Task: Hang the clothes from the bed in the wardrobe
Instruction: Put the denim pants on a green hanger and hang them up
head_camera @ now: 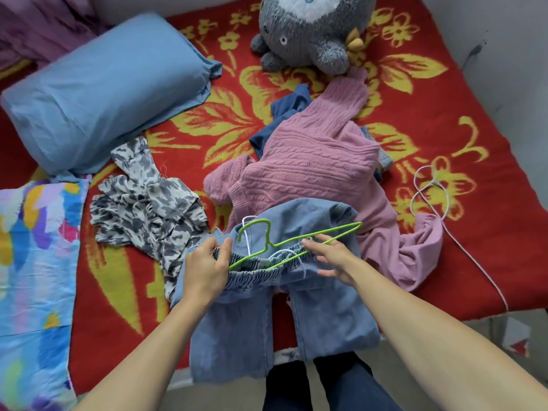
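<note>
Light-blue denim trousers (pixel 311 315) with a gathered elastic waistband lie at the near edge of the bed (pixel 462 262). A green wire hanger (pixel 326 232) lies across the waistband. The left hand (pixel 204 268) grasps the waistband; the right hand (pixel 335 256), fingers outstretched, touches it.

We see the sweater (pixel 311 161) mid-bed (pixel 474 262), with a pillow (pixel 103 93) far left of it, a plush toy (pixel 308 34) behind it, a crumpled top (pixel 148 212) just left, trousers (pixel 326 321) overlapping its near edge and bearing a hanger (pixel 314 234), and a cable (pixel 462 247) to its right.
</note>
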A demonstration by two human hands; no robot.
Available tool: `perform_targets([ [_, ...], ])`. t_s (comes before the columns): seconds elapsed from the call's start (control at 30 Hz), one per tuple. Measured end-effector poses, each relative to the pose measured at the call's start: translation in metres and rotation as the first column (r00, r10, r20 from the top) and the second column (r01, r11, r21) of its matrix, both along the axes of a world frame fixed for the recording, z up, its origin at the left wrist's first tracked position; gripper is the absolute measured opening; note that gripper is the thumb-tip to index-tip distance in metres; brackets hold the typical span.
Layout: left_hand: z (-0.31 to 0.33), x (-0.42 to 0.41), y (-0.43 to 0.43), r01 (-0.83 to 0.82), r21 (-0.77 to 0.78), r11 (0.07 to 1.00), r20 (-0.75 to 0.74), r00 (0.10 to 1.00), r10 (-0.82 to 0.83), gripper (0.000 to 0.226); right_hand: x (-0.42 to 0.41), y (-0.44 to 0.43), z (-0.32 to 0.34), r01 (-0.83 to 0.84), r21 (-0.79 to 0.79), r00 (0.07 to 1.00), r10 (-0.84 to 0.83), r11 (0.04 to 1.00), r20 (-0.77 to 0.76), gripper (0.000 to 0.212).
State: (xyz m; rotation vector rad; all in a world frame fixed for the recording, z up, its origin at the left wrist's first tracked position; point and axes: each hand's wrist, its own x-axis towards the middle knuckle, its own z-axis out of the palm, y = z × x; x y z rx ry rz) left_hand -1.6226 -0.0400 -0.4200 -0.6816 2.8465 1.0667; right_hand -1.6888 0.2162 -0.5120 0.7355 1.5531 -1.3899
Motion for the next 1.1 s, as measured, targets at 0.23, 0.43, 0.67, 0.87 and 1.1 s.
perform_targets([
  [0.23,0.004,0.004,-0.01,-0.034,0.039,0.999,-0.024,0.999,0.035,0.043,-0.002,-0.008,-0.004,-0.121,0.182,0.988,0.136,0.976,-0.069,0.049],
  [0.43,0.004,0.014,-0.015,0.007,0.001,1.0,-0.008,1.0,-0.007,0.043,-0.003,-0.012,-0.02,-0.412,0.65,0.86,0.508,0.639,0.046,0.033],
  [0.67,-0.006,0.023,-0.021,0.219,-0.165,0.962,0.172,0.966,-0.191,0.05,-0.028,0.085,-0.002,0.018,0.619,0.93,0.214,0.786,-0.299,0.009],
  [0.87,0.0,0.006,-0.02,0.106,-0.221,0.969,0.181,0.981,-0.066,0.044,-0.046,0.05,0.095,-0.314,0.566,0.603,0.621,0.762,-0.501,0.014],
  [1.1,0.042,-0.022,-0.019,0.148,-0.129,0.981,-0.005,0.989,-0.15,0.051,-0.023,-0.009,0.115,-0.424,0.812,0.02,0.901,0.401,-0.434,0.048],
])
